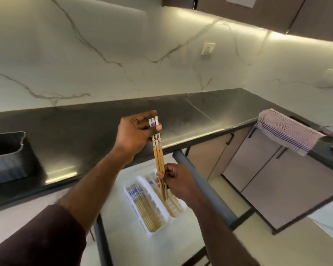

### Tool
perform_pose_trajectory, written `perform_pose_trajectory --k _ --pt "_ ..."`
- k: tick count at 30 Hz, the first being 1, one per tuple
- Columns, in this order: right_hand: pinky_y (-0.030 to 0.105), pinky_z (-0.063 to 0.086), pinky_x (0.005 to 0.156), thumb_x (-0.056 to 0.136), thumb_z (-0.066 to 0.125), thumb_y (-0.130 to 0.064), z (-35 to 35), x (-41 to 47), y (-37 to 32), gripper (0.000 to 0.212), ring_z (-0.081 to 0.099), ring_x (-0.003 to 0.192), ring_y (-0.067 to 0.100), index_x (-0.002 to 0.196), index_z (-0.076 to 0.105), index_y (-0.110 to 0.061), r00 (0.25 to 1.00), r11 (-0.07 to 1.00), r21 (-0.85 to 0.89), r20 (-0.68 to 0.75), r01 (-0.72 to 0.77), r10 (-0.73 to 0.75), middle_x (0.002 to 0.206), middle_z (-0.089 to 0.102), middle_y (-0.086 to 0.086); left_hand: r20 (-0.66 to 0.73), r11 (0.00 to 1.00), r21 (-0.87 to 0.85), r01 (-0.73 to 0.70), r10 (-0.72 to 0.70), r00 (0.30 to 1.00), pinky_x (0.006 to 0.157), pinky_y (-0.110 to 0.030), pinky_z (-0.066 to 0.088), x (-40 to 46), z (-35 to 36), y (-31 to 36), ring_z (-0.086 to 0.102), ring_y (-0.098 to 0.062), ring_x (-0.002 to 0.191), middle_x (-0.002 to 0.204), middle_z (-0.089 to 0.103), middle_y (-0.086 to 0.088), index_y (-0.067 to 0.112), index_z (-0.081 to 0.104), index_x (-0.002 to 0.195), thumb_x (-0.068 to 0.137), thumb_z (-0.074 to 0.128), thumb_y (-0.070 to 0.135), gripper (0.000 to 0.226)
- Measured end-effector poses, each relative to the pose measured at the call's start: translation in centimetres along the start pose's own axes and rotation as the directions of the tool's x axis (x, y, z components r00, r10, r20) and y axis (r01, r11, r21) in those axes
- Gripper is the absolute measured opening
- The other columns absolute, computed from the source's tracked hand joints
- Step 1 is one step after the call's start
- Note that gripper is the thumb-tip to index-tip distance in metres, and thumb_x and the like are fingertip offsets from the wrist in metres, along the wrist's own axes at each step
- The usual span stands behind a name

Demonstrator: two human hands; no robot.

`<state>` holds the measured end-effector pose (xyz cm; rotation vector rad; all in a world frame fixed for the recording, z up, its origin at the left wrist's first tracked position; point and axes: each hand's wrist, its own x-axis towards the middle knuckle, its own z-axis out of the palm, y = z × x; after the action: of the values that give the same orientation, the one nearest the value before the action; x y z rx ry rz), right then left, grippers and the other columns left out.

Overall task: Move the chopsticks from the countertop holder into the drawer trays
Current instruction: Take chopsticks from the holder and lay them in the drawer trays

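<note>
A small bundle of bamboo chopsticks (158, 154) with blue-and-white patterned tops stands nearly upright over the open drawer (135, 246). My left hand (135, 131) pinches the patterned top ends. Lower down, my right hand (176, 181) grips the bare shafts, and the tips point down toward the right tray. Two white trays lie side by side in the drawer: the left tray (130, 196) holds several chopsticks, the right tray (183, 209) holds a few and is partly hidden by my right hand. The countertop holder cannot be identified for certain.
A dark countertop (104, 123) runs across, with a metal container (6, 156) at the far left. A checked cloth (284, 129) hangs over the counter edge at right. Closed cabinet doors (261, 169) stand to the right of the drawer.
</note>
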<state>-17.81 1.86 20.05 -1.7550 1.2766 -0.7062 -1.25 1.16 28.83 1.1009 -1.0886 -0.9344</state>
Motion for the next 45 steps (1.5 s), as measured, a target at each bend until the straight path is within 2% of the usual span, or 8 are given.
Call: perform_pose_trajectory --k 7,14,22,28,32,35,39,45 --pt "0.027 0.053 0.065 0.090 0.061 -0.020 -3.1 1.2 7.8 0.019 0.070 0.070 0.012 0.073 0.067 -0.013 0.994 0.980 -0.171 0.006 -0.104 0.107 0.079 0.076 0.001 -0.055 0.973 0.193 0.128 -0.119 0.991 0.082 -0.032 0.059 0.6 5.8 -8.8 0.072 -0.012 0.091 0.105 0.073 -0.004 0.013 0.041 0.143 0.079 0.076 0.004 0.074" --pt "0.010 0.033 0.046 0.088 0.060 -0.018 -1.3 5.7 14.7 0.032 0.051 0.042 -0.009 0.056 0.054 -0.021 0.979 0.938 -0.296 0.037 -0.179 0.199 0.050 0.055 -0.016 -0.153 0.900 0.329 0.286 -0.248 0.956 0.069 -0.026 0.060 2.7 7.4 -18.7 0.072 -0.004 0.073 0.082 0.074 0.008 0.019 0.071 0.100 0.080 0.076 0.013 0.021" --pt "0.027 0.051 0.071 0.091 0.057 -0.025 2.9 11.0 21.9 0.022 0.067 0.080 0.024 0.079 0.063 -0.007 0.935 0.883 -0.385 0.117 -0.269 0.336 0.083 0.071 0.006 -0.232 0.756 0.491 0.433 -0.365 0.901 0.058 -0.013 0.044 4.8 7.3 -29.0 0.065 -0.003 0.073 0.088 0.073 0.004 0.012 0.068 0.111 0.083 0.074 0.011 0.029" --pt "0.033 0.046 0.092 0.093 0.054 -0.026 5.7 11.8 24.6 0.025 0.060 0.107 0.027 0.111 0.063 -0.011 0.911 0.829 -0.474 0.117 -0.299 0.395 0.114 0.065 0.006 -0.168 0.587 0.711 0.387 -0.392 0.904 0.084 -0.035 0.054 3.5 7.0 -33.9 0.066 -0.027 0.103 0.118 0.067 -0.011 0.014 0.038 0.142 0.088 0.068 0.019 0.061" --pt "0.032 0.049 0.075 0.085 0.059 -0.021 6.4 11.4 24.6 0.014 0.062 0.093 0.031 0.096 0.061 -0.013 0.894 0.758 -0.543 0.031 -0.360 0.447 0.104 0.064 0.013 -0.095 0.373 0.882 0.288 -0.458 0.884 0.116 -0.056 0.020 2.8 7.0 -35.8 0.044 -0.030 0.135 0.140 0.053 -0.015 0.007 0.011 0.152 0.092 0.062 0.031 0.082" --pt "0.024 0.050 0.047 0.061 0.084 -0.021 6.6 11.1 24.0 0.023 0.063 0.052 0.024 0.065 0.064 -0.010 0.953 0.722 -0.654 0.005 -0.225 0.302 0.063 0.065 0.010 -0.024 0.131 0.986 0.102 -0.493 0.870 0.115 -0.056 -0.013 2.7 7.5 -36.2 0.009 -0.032 0.149 0.154 0.032 -0.018 0.002 0.000 0.152 0.098 0.051 0.034 0.080" --pt "0.027 0.050 0.078 0.094 0.053 -0.034 7.5 11.9 25.0 0.022 0.066 0.094 0.021 0.102 0.062 -0.015 0.907 0.719 -0.633 0.062 -0.286 0.416 0.105 0.067 0.004 0.041 -0.012 0.998 -0.056 -0.538 0.842 0.109 -0.055 -0.020 2.9 8.1 -36.5 0.001 -0.035 0.148 0.157 0.026 -0.018 -0.002 0.013 0.149 0.099 0.045 0.024 0.064" --pt "0.028 0.049 0.083 0.097 0.046 -0.035 8.0 12.0 25.8 0.024 0.064 0.099 0.019 0.106 0.059 -0.018 0.927 0.702 -0.687 0.108 -0.191 0.358 0.109 0.066 0.002 0.073 -0.093 0.984 -0.152 -0.566 0.821 0.113 -0.056 -0.017 3.1 7.9 -37.4 0.000 -0.036 0.148 0.158 0.022 -0.020 -0.002 0.011 0.150 0.099 0.046 0.022 0.066"
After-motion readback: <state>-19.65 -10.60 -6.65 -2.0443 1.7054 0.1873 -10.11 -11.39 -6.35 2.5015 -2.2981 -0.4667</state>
